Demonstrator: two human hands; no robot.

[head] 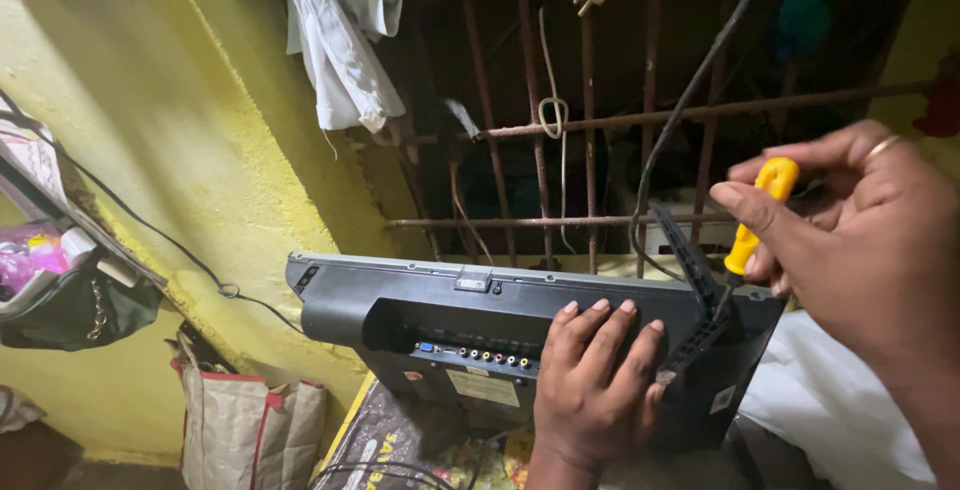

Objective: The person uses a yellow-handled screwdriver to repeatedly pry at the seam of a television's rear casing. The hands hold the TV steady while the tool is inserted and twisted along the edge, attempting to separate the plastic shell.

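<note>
Left hand (pixel 592 380) flat, fingers spread, on the television (pixel 400 310) back panel. Right hand (pixel 850 240) pinches the yellow screwdriver (pixel 752 225), shaft angled down-left; tip likely at the black stand bracket (pixel 695 295), just right of the left fingertips.

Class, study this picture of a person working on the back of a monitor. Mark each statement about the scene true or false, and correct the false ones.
1. The right hand holds a yellow-handled screwdriver. True.
2. The left hand rests flat on the back of the monitor. True.
3. The screwdriver tip points at the row of coloured ports. False: it meets the black stand bracket on the monitor's right.
4. A white cloth hangs from the rusty window bars. True.
5. The wall on the left is blue. False: it is yellow.
</note>
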